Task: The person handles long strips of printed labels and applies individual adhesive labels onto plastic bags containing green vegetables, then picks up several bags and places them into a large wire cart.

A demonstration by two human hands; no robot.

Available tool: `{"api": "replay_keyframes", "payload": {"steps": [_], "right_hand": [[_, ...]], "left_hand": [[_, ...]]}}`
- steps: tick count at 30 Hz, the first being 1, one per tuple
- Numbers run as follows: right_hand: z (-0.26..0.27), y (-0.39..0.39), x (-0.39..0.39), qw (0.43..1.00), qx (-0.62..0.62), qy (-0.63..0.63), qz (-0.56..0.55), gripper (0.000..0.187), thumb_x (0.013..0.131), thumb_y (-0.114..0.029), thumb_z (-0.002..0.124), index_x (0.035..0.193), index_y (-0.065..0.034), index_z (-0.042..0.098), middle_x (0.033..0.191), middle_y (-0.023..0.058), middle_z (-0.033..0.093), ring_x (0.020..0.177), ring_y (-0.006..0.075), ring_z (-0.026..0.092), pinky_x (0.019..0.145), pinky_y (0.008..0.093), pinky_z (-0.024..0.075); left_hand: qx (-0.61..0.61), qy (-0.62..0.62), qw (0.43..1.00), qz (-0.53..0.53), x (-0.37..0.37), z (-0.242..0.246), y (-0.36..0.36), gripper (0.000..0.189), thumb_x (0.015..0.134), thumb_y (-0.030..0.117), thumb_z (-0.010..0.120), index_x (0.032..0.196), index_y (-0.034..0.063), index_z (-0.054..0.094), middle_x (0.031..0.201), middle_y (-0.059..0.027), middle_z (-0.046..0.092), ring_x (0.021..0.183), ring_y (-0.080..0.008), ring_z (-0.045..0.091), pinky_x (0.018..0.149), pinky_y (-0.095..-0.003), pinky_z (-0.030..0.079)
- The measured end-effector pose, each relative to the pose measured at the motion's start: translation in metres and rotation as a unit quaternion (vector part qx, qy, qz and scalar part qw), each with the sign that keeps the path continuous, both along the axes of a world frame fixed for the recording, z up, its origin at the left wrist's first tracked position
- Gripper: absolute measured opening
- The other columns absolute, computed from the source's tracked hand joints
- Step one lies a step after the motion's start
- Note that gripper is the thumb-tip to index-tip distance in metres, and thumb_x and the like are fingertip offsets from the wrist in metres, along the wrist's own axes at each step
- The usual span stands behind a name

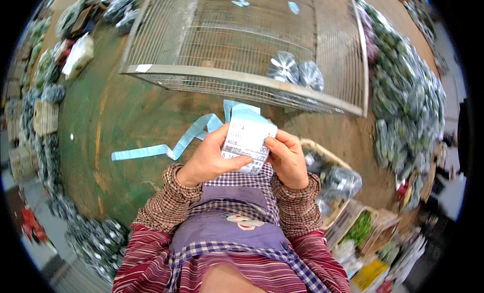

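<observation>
Between my two hands I hold a stack of printed paper labels [245, 142] in front of my apron. My left hand [211, 153] grips the left side, its thumb lying across the lower part. On the right edge, my right hand [287, 153] pinches the labels between thumb and fingers. The labels bear black writing and small printed codes. A long light-blue backing strip [189, 136] trails from the stack to the left, folded and hanging above the floor. More blue backing shows behind the top of the labels.
Ahead stands a metal wire cage cart [242, 72] with two clear-bagged bundles [295, 72] and blue scraps inside. A crate of bagged produce [332, 179] is close on my right. Bagged greens [408, 100] are piled along the right; more bags and boxes [46, 117] line the left.
</observation>
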State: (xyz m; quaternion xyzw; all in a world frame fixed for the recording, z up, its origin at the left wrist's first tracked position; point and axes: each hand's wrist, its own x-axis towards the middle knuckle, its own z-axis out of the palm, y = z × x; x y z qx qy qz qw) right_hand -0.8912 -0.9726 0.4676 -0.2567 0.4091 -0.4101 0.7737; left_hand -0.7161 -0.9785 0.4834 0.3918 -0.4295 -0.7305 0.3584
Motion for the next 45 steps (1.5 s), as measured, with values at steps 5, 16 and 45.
{"api": "replay_keyframes", "payload": {"steps": [5,16,45], "right_hand": [[-0.009,0.077,-0.021,0.980,0.033,-0.066,-0.184,0.017,0.083,-0.010,0.050,0.094,0.0018,0.055,0.081,0.0033,0.059,0.072,0.0097,0.055,0.060,0.0218,0.0442],[-0.217,0.288,-0.142,0.865,0.288,0.041,-0.410,0.014,0.079,-0.016,0.052,0.084,-0.0042,0.058,0.065,0.0020,0.056,0.052,0.0095,0.051,0.047,0.0203,0.0401],[-0.403,0.303,-0.633,0.535,0.466,0.626,-0.323,0.031,0.065,-0.018,0.063,0.082,0.0078,0.061,0.089,0.0245,0.060,0.074,0.0313,0.060,0.066,0.0366,0.0477]], "left_hand": [[0.032,-0.043,0.992,-0.110,-0.029,-0.007,0.049,0.047,0.068,0.003,0.069,0.109,-0.0025,0.047,0.098,-0.0076,0.057,0.088,-0.0143,0.056,0.076,-0.0272,0.047],[0.123,-0.234,0.926,-0.270,-0.084,-0.104,0.096,0.044,0.066,-0.003,0.065,0.106,-0.0028,0.047,0.093,-0.0085,0.059,0.082,-0.0160,0.059,0.072,-0.0284,0.048],[0.315,-0.532,0.760,-0.201,0.008,-0.176,0.088,0.048,0.057,-0.011,0.064,0.102,-0.0014,0.051,0.093,-0.0088,0.061,0.082,-0.0185,0.059,0.074,-0.0315,0.048]]}}
